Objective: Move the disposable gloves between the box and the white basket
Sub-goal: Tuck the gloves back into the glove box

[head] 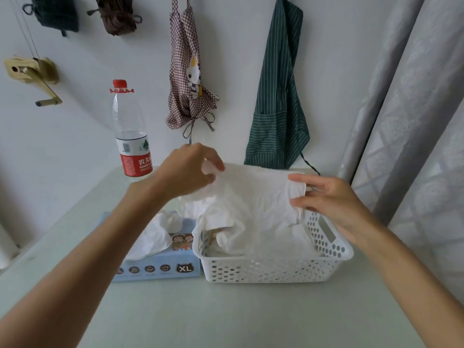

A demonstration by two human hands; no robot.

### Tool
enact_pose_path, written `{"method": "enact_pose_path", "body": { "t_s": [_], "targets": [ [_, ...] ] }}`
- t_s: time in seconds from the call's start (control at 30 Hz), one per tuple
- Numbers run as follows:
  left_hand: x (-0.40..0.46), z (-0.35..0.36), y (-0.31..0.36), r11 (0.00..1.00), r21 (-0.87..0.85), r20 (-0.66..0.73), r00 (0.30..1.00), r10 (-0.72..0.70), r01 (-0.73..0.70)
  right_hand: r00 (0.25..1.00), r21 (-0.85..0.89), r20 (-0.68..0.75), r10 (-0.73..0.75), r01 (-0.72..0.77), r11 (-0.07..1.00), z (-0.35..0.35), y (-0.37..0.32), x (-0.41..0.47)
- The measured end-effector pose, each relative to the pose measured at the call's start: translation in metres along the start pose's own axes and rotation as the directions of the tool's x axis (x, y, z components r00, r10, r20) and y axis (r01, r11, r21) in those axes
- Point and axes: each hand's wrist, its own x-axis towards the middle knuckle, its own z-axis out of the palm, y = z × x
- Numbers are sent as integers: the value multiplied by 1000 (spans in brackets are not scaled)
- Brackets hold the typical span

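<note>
A thin translucent white disposable glove [253,197] is stretched out above the white perforated basket [276,268]. My left hand [190,169] pinches its left edge and my right hand [329,197] pinches its right edge between thumb and fingers. The glove's lower part hangs down into the basket, where more white gloves lie. Left of the basket, touching it, sits the blue glove box [160,267] marked XL, with a crumpled glove [155,234] sticking out of its top opening.
A plastic water bottle [131,129] with a red cap stands behind the box. A checked apron [188,79] and a green striped apron [278,96] hang on the wall. Grey curtains [406,109] hang at the right. The table [226,315] is pale green.
</note>
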Motion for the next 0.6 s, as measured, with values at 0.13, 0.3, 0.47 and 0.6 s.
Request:
{"method": "enact_pose_path", "body": {
  "t_s": [0.13, 0.3, 0.47, 0.6],
  "targets": [
    [16, 67, -11, 996, 68, 243, 969, 36, -54, 967, -389, 84, 240, -190, 901, -6, 43, 19],
    [30, 122, -20, 973, 182, 341, 937, 75, -144, 940, -748, 118, 321, -128, 651, 1, 70, 41],
    [32, 139, -22, 906, 311, 355, 919, 170, -287, 949, -928, 102, 300, -18, 373, 9, 75, 49],
    [30, 141, -23, 814, 380, 298, 891, 342, -439, 950, -967, 128, 286, 55, 250, 12, 88, 48]
  ]
}}
